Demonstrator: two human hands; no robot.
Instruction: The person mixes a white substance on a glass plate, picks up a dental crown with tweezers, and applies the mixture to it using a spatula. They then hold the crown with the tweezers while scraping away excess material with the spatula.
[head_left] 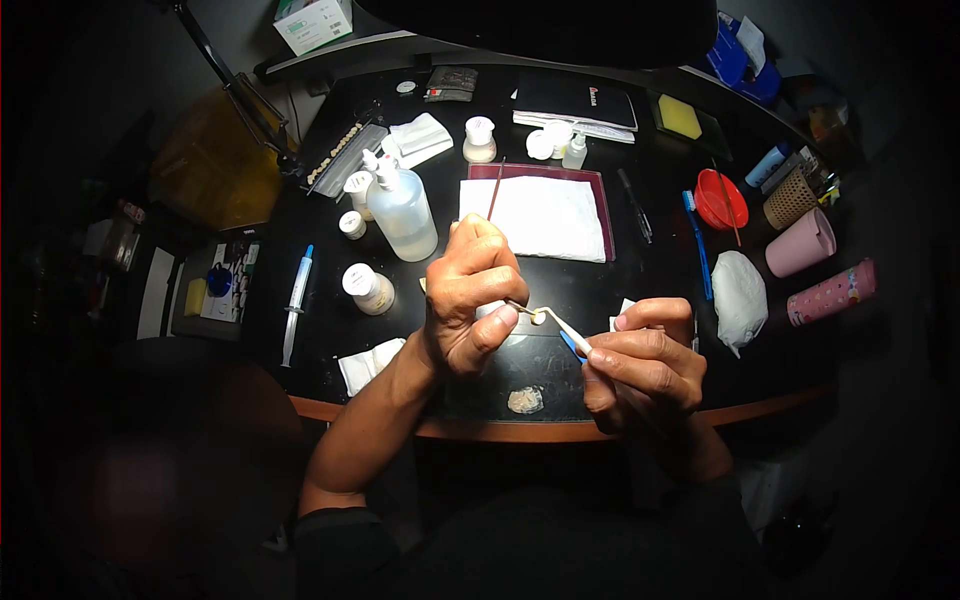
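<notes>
Head view: above a black surface (640,275), both hands are raised and brought close together. In the grip of the left hand (468,290), a thin metal tool (516,306) is pinched, and a small cream-coloured piece (539,318) is seen at its end, between the hands. In the grip of the right hand (648,362), a slim white tool (570,333) is held like a pen, its bent tip at the piece. Below, a pale lump (525,401) is placed near the front edge. Beyond, white paper (550,220) is laid on a maroon board (550,171). To the left are seen a clear bottle (403,218), a white-lidded jar (368,290) and a syringe (297,305); to the right, a red bowl (705,203), a blue brush (699,245) and a white bundle (740,300).
</notes>
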